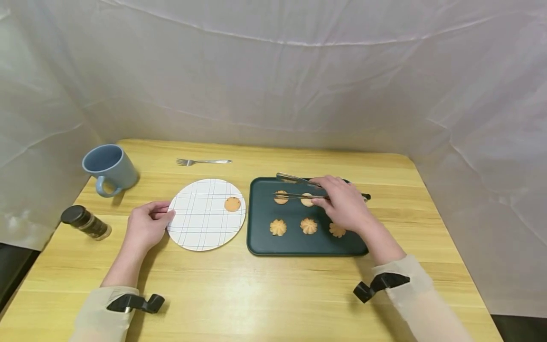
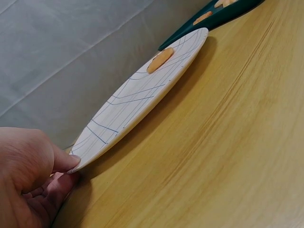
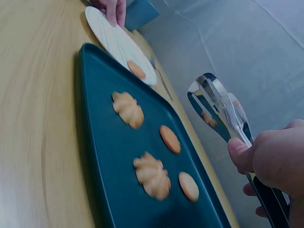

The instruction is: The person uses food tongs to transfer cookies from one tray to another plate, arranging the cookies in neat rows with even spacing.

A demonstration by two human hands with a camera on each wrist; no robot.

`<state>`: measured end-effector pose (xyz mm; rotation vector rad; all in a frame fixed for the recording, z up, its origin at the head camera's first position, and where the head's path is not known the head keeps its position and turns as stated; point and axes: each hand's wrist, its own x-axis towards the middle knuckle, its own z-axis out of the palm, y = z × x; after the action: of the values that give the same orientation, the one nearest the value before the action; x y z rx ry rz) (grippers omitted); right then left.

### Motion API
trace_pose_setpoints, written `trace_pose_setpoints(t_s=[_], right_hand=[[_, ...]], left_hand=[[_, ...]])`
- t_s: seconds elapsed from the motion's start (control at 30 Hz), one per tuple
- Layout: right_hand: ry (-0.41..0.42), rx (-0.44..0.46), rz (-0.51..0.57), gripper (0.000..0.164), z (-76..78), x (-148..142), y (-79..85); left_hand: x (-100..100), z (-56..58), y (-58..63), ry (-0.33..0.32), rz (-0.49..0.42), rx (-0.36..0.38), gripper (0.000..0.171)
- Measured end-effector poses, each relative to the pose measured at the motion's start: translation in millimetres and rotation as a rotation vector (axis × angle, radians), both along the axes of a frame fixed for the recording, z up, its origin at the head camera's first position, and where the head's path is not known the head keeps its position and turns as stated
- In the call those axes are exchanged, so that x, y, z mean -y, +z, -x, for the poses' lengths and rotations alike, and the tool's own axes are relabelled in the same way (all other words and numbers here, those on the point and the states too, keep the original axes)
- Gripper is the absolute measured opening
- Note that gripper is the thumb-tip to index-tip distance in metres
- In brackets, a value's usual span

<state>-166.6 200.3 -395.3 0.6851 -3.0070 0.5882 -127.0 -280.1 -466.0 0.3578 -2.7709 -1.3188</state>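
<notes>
My left hand (image 1: pixel 147 225) pinches the left rim of a round white plate (image 1: pixel 201 223) with blue lines, thumb on top and fingers below. One round cookie (image 1: pixel 232 204) lies near the plate's right edge. My right hand (image 1: pixel 345 202) grips metal tongs (image 3: pixel 218 97) with dark handles above a dark green tray (image 1: pixel 295 246). The tongs' two heads stand apart, pointing left; I see no cookie held between them. On the tray lie ridged, flower-shaped cookies (image 1: pixel 278 227) in the near row and round cookies (image 1: pixel 280 198) behind. The right hand and tongs hide part of the tray.
A blue mug (image 1: pixel 121 173) stands at the back left, with a black-capped spice jar (image 1: pixel 91 225) in front of it. A fork (image 1: pixel 209 161) lies behind the plate. Pale cloth (image 1: pixel 265 85) hangs around the wooden table (image 1: pixel 239 299).
</notes>
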Motion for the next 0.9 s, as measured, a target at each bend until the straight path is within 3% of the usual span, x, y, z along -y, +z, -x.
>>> trace_pose_setpoints(t_s=[0.43,0.9], right_hand=[[-0.071,0.046,-0.022,0.052,-5.8,-44.7,-14.1],[-0.083,0.066,-0.047,0.050,-3.4,-61.8,-31.2]], left_hand=[[1.2,0.9,-2.1,0.010,0.006,0.005,0.037],[-0.4,0.0,-1.9,0.019,0.005,0.010,0.037]])
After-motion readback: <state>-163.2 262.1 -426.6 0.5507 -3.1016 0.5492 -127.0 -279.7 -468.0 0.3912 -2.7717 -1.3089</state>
